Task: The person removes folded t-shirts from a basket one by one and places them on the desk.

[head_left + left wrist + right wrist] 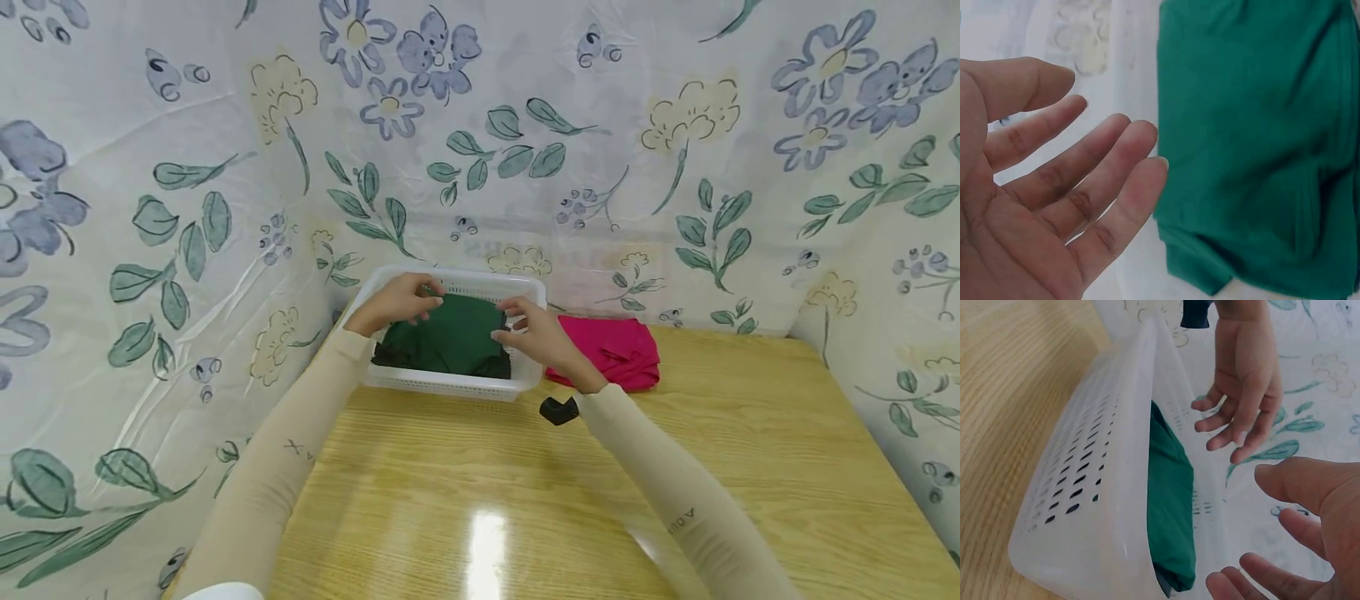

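Note:
A folded dark green cloth, looking like a garment, (pixel 457 333) lies inside a white plastic basket (pixel 442 382). My left hand (pixel 405 300) hovers above the basket's left side, its fingers loosely spread and holding nothing. Over the right side is my right hand (pixel 536 329), also with relaxed, parted fingers and nothing in them. In the left wrist view the green cloth (pixel 1254 137) appears just past the left fingertips; whether they touch it I cannot tell. The right wrist view has the basket (pixel 1085 469) from its side, with both hands apart from the cloth (pixel 1169 506).
A folded bright pink cloth (pixel 611 354) lies on the wooden table (pixel 450 467), right of the basket. Flower-patterned sheeting (pixel 480 167) hangs behind the table and along the left and right. A black wrist device (pixel 558 410) sits by the right wrist.

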Motion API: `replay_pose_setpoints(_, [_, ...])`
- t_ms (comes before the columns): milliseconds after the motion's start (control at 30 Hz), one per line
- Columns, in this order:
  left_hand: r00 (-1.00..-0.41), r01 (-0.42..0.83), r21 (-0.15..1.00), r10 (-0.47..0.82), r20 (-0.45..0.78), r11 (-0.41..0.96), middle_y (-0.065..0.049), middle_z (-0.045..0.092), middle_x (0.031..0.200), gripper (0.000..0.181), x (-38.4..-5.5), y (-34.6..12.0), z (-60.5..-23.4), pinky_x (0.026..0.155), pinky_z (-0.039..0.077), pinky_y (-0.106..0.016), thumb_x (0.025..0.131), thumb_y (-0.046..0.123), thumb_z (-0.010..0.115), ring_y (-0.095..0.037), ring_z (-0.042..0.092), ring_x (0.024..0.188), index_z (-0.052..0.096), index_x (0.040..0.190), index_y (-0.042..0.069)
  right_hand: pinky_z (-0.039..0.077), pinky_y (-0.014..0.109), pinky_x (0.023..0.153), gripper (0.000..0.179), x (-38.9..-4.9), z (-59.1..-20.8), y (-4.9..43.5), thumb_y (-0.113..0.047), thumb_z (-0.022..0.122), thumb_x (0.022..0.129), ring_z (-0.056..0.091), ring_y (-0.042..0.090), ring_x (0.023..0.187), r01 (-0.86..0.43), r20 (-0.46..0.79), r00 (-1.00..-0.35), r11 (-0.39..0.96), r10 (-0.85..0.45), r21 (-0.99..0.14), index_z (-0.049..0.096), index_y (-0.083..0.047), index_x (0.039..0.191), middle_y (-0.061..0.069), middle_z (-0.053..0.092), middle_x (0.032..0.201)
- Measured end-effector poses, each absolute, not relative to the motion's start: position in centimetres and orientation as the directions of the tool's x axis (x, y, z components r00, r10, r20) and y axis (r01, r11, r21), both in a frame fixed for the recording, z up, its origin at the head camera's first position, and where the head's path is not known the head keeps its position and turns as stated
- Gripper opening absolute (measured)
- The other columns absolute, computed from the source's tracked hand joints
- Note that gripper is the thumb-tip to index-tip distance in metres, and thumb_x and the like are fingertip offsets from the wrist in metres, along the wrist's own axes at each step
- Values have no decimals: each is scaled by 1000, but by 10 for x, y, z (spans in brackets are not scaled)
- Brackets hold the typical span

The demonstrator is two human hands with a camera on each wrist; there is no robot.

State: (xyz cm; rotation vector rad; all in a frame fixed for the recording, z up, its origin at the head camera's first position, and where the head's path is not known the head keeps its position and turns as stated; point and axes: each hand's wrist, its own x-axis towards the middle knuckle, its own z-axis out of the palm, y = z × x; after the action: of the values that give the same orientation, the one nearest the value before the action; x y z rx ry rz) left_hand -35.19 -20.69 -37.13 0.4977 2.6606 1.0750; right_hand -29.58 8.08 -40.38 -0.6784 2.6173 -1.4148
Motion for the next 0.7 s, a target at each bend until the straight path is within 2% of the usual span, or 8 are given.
replay_pose_setpoints(267, [-932, 151, 713, 340, -129, 685, -28, 60, 126, 37, -355, -231, -379, 83, 54, -56, 109, 18, 52, -44, 62, 99, 55, 136, -6, 52, 49, 98, 54, -296, -410, 73, -25, 73, 98, 59, 34, 122, -298, 88, -906, 477, -414, -827, 52, -11, 145, 22, 52, 145])
replay_pose_setpoints(533, [-943, 66, 708, 276, -186, 703, -26, 56, 119, 34, -360, -242, -383, 82, 54, -52, 109, 15, 52, -38, 57, 93, 55, 134, -7, 52, 47, 97, 55, -295, -409, 63, -26, 74, 98, 58, 31, 121, -244, 51, -910, 431, -412, -869, 52, -13, 147, 21, 49, 149])
replay_pose_setpoints(633, [-942, 54, 691, 266, -203, 721, -23, 55, 121, 34, -361, -244, -384, 85, 54, -52, 109, 16, 52, -38, 56, 97, 54, 135, -6, 51, 46, 98, 55, -297, -411, 58, -24, 74, 98, 57, 32, 119, -230, 38, -904, 409, -425, -883, 52, -11, 146, 23, 47, 148])
replay_pose_setpoints(700, [-940, 45, 680, 261, -219, 732, -24, 54, 129, 35, -362, -245, -385, 90, 54, -53, 109, 16, 52, -40, 56, 105, 53, 137, -6, 50, 47, 98, 55, -299, -412, 56, -24, 74, 97, 55, 34, 121, -228, 28, -903, 423, -430, -877, 51, -10, 146, 23, 47, 148])
